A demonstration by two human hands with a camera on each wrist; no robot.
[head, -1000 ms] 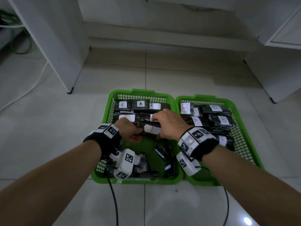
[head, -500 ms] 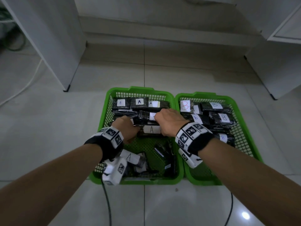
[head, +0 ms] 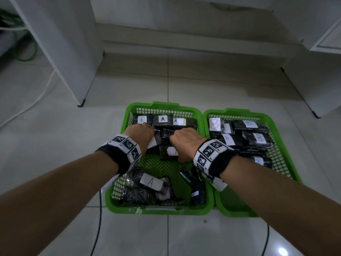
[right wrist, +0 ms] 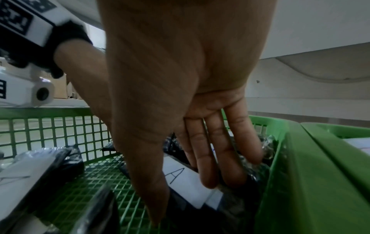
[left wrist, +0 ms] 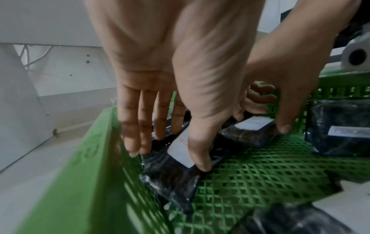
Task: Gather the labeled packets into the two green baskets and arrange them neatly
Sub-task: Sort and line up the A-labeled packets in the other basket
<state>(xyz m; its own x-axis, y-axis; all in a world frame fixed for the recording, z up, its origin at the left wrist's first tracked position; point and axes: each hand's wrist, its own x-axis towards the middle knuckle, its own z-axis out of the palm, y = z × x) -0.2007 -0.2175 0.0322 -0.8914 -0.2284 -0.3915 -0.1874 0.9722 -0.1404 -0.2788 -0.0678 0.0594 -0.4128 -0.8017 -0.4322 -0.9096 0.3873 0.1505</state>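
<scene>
Two green baskets stand side by side on the floor, the left basket (head: 118, 206) with black packets labelled A, the right basket (head: 238, 110) with packets labelled B (head: 258, 138). Three A packets (head: 163, 120) line the back wall. My left hand (head: 143, 133) (left wrist: 170, 155) presses straight fingers and thumb on a white-labelled packet (left wrist: 172, 178) by the left wall. My right hand (head: 184, 143) (right wrist: 186, 194) grips an A packet (head: 170, 152) (right wrist: 180, 175), fingers over its far end, thumb at its near edge. Another A packet (head: 150, 182) lies loose at the front.
More loose black packets (head: 197, 191) lie in the left basket's front right corner. A white cabinet leg (head: 81, 104) stands to the far left, white furniture (head: 313, 89) to the right. Black cables (head: 97, 228) trail over the tiles below my arms.
Both hands have moved deeper into the left basket toward the back row. The A packet held between them now lies in the second row, and the left hand has shifted to the packet beside it.
</scene>
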